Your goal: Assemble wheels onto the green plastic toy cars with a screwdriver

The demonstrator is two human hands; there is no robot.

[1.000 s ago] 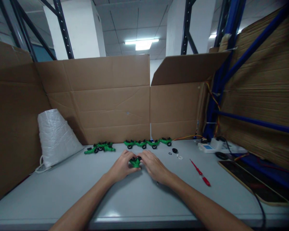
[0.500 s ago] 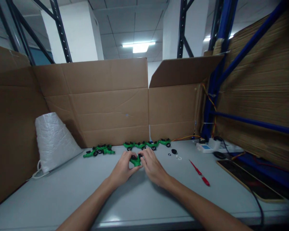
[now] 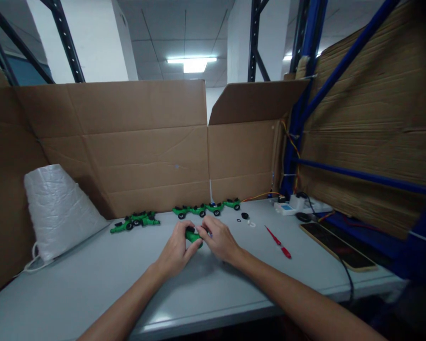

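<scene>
Near the middle of the table, my left hand is closed around a small green toy car with black parts. My right hand meets it from the other side, fingertips pinched together at the toy's upper end; what lies between them is mostly covered. Beyond my hands, several green toy cars with black wheels stand in a row. Another cluster of green toy cars sits to the left. To the right lie a black wheel, a small black ring and a white ring.
A red screwdriver-like tool lies right of my hands. Farther right are a power strip and a dark flat panel with a cable. A white padded bag stands left. Cardboard walls enclose the back and sides.
The head view has swung slightly right, so everything sits farther left. My right fingers have shifted on the toy car, and the toy appears turned in my left hand.
</scene>
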